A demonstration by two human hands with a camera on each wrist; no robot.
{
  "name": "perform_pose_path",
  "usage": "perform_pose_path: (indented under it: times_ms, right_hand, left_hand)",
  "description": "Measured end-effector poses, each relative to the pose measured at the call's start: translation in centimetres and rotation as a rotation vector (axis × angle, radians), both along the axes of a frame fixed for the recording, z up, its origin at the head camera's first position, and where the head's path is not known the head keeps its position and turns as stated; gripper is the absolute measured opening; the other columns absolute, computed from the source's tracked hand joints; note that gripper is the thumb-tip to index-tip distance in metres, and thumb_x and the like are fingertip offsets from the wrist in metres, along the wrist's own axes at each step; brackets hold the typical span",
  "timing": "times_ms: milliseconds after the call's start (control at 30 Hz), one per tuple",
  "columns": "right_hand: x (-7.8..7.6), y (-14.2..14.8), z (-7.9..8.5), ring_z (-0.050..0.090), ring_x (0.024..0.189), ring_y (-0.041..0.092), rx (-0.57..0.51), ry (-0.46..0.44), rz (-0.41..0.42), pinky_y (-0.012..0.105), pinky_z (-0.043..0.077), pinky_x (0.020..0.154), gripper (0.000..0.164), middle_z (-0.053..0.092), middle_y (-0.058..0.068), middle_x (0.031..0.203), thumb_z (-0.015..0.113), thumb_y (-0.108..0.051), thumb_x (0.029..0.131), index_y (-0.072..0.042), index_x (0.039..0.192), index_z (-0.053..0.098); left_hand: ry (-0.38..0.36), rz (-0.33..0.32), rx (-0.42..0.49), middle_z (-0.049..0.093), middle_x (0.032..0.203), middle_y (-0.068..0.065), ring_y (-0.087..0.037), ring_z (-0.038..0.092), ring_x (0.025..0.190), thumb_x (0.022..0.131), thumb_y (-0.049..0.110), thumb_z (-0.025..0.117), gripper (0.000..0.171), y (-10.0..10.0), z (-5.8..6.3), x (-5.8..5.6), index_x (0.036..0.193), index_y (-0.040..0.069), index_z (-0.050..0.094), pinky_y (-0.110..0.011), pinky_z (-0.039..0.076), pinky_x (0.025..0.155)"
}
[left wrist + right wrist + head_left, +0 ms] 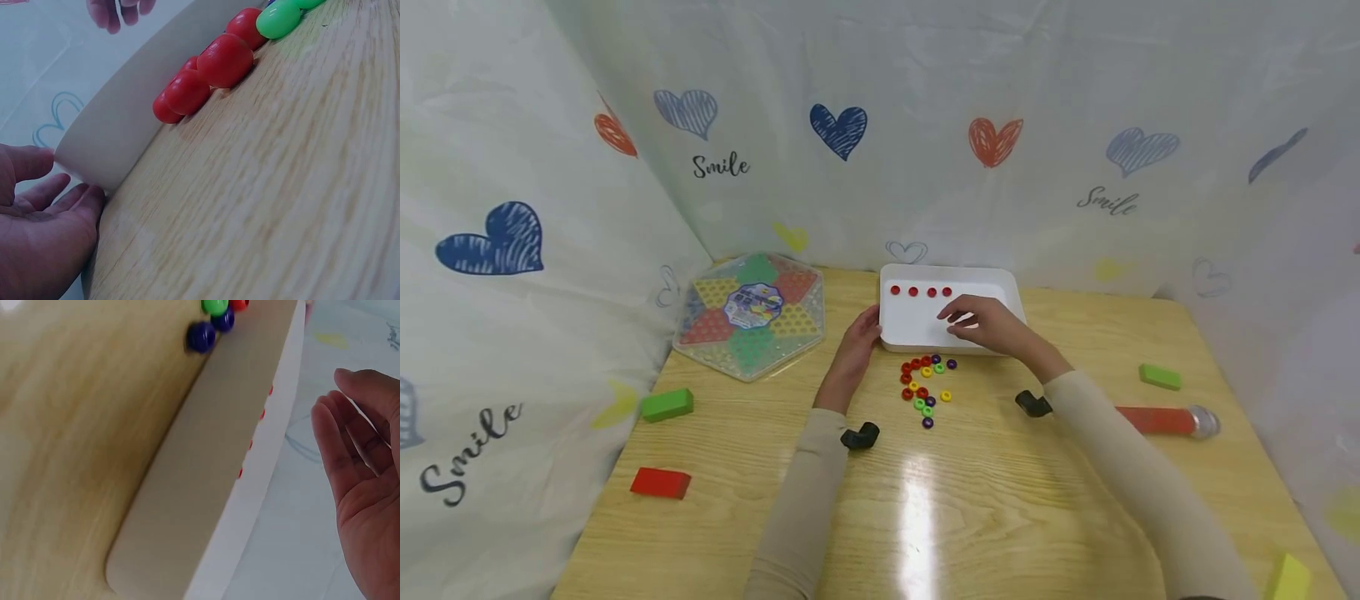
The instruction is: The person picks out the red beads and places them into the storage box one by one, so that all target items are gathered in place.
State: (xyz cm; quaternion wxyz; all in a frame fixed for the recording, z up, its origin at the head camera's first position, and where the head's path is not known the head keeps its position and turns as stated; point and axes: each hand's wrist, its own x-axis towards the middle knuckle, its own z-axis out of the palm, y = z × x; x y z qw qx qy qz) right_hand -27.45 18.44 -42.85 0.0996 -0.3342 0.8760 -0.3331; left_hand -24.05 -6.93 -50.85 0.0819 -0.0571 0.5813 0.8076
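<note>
A shallow white tray (925, 327) stands at the back of the table with several red beads (913, 292) in a row along its far side. At the tray's left end is my left hand (856, 348); in the left wrist view its thumb (31, 161) meets the rim and its fingers (78, 203) hold the outer wall low down. My right hand (988, 323) hovers over the tray's right half, thumb and fingers apart, with nothing seen between them. Loose red, yellow, green and purple beads (927, 372) lie on the wood just in front of the tray.
A hexagonal game board (797, 321) in clear wrapping lies left of the tray. Green (667, 404) and red (660, 482) blocks sit at the left. To the right are a green block (1160, 376), a red tube (1157, 421) partly behind my forearm, and a yellow block (1290, 577).
</note>
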Motion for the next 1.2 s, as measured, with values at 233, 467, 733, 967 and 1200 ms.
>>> perform_pose_path:
  times_ms: [233,467,733,967,1200]
  right_hand:
    - [2.9,-0.8,-1.2,0.064,0.100,0.018,-0.069,-0.005,0.091,0.028,0.057,0.083,0.022,0.066,0.006,0.109,0.066,-0.003,0.090,-0.004,0.112,0.066]
    - [5.4,-1.7,-2.8,0.061,0.095,0.012,-0.013,0.009,0.183,0.029,0.055,0.083,0.023,0.067,0.001,0.110,0.064,-0.007,0.092,-0.011,0.114,0.068]
    - [6.6,-2.4,-4.3,0.059,0.094,0.009,0.020,0.004,0.207,0.029,0.052,0.084,0.018,0.066,-0.004,0.104,0.063,-0.007,0.092,-0.013,0.107,0.070]
    - [7.2,-3.1,-4.7,0.059,0.096,0.008,0.057,-0.009,0.232,0.026,0.053,0.084,0.014,0.065,-0.005,0.106,0.063,-0.011,0.093,-0.013,0.106,0.069]
    - [7.8,-3.5,-5.0,0.057,0.094,0.008,0.078,-0.004,0.206,0.024,0.053,0.081,0.012,0.062,-0.005,0.107,0.066,-0.014,0.092,-0.015,0.103,0.070]
  left_hand:
    - [0.002,-0.019,-0.018,0.034,0.154,-0.006,-0.017,0.030,0.142,0.102,0.006,0.041,0.047,-0.2,0.1,-0.1,0.148,0.011,0.036,-0.032,0.026,0.117]
    - [-0.014,-0.019,-0.047,0.036,0.153,-0.003,-0.015,0.031,0.141,0.102,0.008,0.041,0.047,-0.2,0.2,-0.1,0.148,0.014,0.037,-0.032,0.027,0.117]
    - [-0.016,-0.026,-0.035,0.036,0.153,-0.002,-0.014,0.031,0.141,0.102,0.008,0.042,0.047,-0.2,0.0,-0.3,0.148,0.014,0.037,-0.032,0.026,0.116]
    - [-0.019,-0.019,-0.037,0.037,0.152,-0.004,-0.014,0.032,0.141,0.102,0.008,0.042,0.047,-0.2,0.2,-0.3,0.148,0.014,0.037,-0.032,0.027,0.116]
    - [-0.019,-0.012,-0.031,0.038,0.152,-0.003,-0.014,0.033,0.140,0.102,0.007,0.041,0.046,-0.1,0.2,-0.1,0.148,0.014,0.038,-0.031,0.028,0.115]
